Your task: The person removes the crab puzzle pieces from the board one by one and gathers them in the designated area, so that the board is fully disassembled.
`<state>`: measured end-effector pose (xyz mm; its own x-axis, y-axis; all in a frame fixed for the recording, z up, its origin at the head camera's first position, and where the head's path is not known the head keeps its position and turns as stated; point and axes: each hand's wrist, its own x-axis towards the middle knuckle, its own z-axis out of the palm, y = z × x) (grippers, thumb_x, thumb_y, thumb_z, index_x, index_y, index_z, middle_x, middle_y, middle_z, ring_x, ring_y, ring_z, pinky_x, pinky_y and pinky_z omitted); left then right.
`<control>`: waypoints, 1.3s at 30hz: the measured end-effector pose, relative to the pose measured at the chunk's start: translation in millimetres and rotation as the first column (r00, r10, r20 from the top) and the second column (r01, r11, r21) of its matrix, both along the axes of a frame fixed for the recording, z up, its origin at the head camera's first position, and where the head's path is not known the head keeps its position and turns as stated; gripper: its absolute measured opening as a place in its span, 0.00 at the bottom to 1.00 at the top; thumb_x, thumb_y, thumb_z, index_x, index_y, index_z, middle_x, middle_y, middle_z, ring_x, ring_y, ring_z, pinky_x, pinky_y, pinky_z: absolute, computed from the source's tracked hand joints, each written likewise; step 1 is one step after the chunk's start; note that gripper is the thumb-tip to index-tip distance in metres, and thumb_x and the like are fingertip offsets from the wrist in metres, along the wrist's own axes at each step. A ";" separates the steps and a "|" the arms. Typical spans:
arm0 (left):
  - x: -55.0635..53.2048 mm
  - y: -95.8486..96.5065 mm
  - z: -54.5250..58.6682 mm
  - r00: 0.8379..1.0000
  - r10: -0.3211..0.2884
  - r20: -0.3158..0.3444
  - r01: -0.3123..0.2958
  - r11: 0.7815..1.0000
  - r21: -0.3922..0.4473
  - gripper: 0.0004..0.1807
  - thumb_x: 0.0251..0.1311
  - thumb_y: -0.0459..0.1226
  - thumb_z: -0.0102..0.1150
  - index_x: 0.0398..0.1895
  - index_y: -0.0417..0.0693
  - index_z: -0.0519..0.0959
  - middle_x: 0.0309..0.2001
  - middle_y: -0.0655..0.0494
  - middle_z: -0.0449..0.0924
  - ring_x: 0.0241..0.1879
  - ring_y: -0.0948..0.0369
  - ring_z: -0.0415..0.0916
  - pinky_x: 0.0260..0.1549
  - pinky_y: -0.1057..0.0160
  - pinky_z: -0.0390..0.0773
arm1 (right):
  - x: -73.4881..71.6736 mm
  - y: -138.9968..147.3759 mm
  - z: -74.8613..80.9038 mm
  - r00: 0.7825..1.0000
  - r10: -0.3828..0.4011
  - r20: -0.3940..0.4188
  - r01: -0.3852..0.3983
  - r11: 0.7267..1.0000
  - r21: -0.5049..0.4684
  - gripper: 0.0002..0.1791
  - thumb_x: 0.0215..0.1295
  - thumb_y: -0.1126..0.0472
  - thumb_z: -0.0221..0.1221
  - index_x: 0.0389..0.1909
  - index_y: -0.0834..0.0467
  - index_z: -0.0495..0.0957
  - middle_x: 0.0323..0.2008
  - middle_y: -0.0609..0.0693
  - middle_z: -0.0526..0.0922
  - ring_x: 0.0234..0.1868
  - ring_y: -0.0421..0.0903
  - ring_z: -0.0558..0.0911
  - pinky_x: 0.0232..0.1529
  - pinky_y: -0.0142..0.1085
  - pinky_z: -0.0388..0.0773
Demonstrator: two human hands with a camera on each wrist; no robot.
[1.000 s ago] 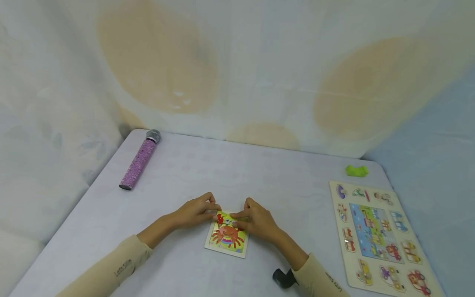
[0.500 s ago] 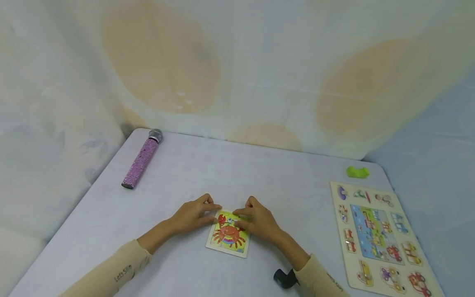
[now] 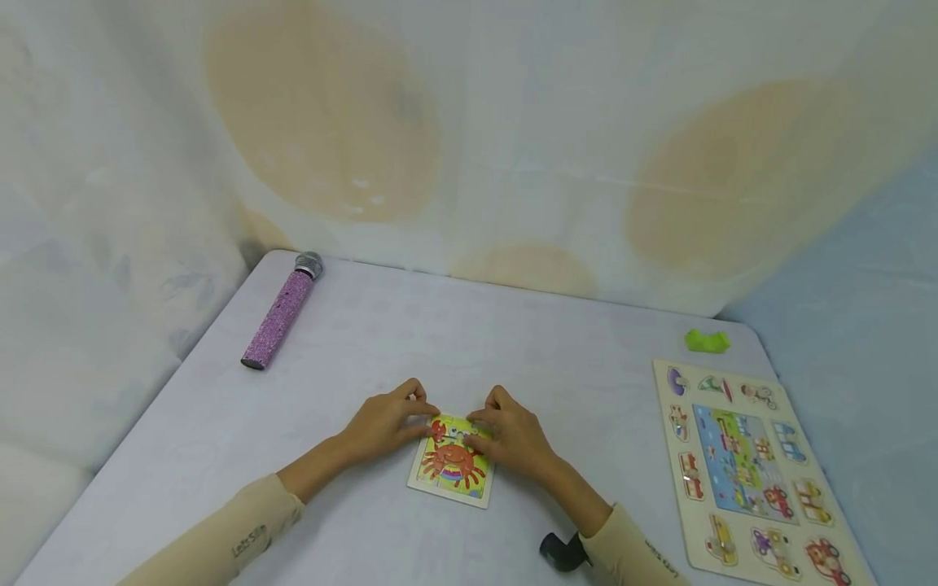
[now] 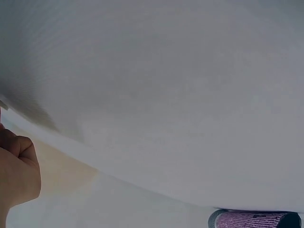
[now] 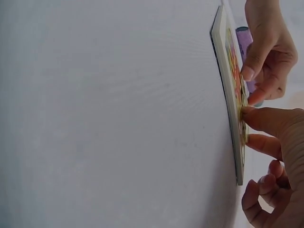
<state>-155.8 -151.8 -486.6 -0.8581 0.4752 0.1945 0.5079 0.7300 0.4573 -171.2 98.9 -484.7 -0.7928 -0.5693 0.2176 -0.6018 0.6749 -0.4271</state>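
A small crab jigsaw puzzle (image 3: 449, 468) in a pale frame lies flat on the table, a red crab on yellow. At its upper left corner my left hand (image 3: 384, 423) pinches a puzzle piece (image 3: 438, 427) with the red claw, between thumb and index finger. My right hand (image 3: 516, 435) has thumb and index finger on another piece at the upper right, which its fingers partly cover. In the right wrist view, both hands' fingertips meet the top of the puzzle (image 5: 233, 90), and pieces there sit slightly raised. The left wrist view holds only a bit of hand (image 4: 19, 171).
A purple glittery microphone (image 3: 278, 317) lies at the back left. On the right is a large wooden peg puzzle board (image 3: 681, 529) with vehicle pieces, and a lime green object (image 3: 707, 341) behind it. A black curved object (image 3: 560, 553) sits beside the right sleeve.
The right hand's index fingertip has slid slightly to the right along the puzzle's upper edge. The claw piece sits more squarely in its corner. The left hand has barely moved.
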 end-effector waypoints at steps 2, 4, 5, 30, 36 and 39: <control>0.4 0.3 0.2 1.000 -0.011 -0.008 0.011 1.000 0.006 0.16 0.59 0.47 0.69 0.48 0.53 0.87 0.44 0.64 0.70 0.31 0.69 0.69 0.31 0.69 0.72 | 0.5 0.6 0.2 0.999 0.009 -0.033 -0.009 1.000 -0.006 0.18 0.53 0.49 0.74 0.41 0.55 0.89 0.32 0.42 0.61 0.31 0.36 0.63 0.27 0.25 0.61; 0.8 0.2 0.9 1.000 -0.026 -0.013 0.026 1.000 0.010 0.17 0.59 0.47 0.69 0.48 0.51 0.87 0.44 0.63 0.70 0.31 0.69 0.69 0.31 0.70 0.72 | 0.7 1.1 0.4 0.998 0.018 -0.064 -0.019 1.000 -0.013 0.18 0.52 0.49 0.74 0.41 0.55 0.89 0.31 0.42 0.61 0.30 0.35 0.63 0.26 0.25 0.60; 1.1 -0.2 1.1 0.999 -0.035 -0.013 0.035 0.999 0.010 0.17 0.59 0.47 0.69 0.48 0.51 0.87 0.44 0.63 0.70 0.31 0.69 0.69 0.31 0.70 0.72 | 0.8 1.3 0.5 0.997 0.024 -0.072 -0.025 1.000 -0.017 0.18 0.52 0.49 0.74 0.41 0.55 0.89 0.31 0.42 0.61 0.30 0.35 0.63 0.26 0.25 0.60; 6.2 -14.7 3.4 0.994 -0.024 0.109 0.033 0.996 -0.081 0.44 0.51 0.64 0.66 0.68 0.52 0.73 0.48 0.62 0.68 0.27 0.70 0.60 0.27 0.71 0.66 | 6.5 0.1 12.1 1.000 0.008 0.001 -0.008 0.999 0.034 0.25 0.53 0.44 0.73 0.49 0.54 0.87 0.34 0.41 0.65 0.31 0.35 0.65 0.27 0.24 0.63; 14.8 -19.5 -3.1 0.991 0.007 0.136 0.012 0.990 -0.140 0.58 0.38 0.75 0.64 0.73 0.58 0.67 0.51 0.60 0.63 0.29 0.67 0.64 0.27 0.70 0.69 | 4.0 -4.1 14.0 0.998 0.028 0.048 -0.030 0.999 0.042 0.30 0.51 0.41 0.73 0.53 0.53 0.85 0.35 0.42 0.64 0.32 0.36 0.65 0.28 0.25 0.61; 17.8 -20.2 -3.5 0.991 0.000 0.133 0.021 0.987 -0.158 0.60 0.35 0.78 0.62 0.74 0.60 0.66 0.49 0.60 0.61 0.28 0.67 0.62 0.26 0.70 0.68 | 2.6 -7.3 14.5 0.997 0.036 0.061 -0.039 0.998 0.051 0.30 0.52 0.41 0.72 0.53 0.54 0.85 0.35 0.42 0.64 0.32 0.36 0.65 0.28 0.26 0.62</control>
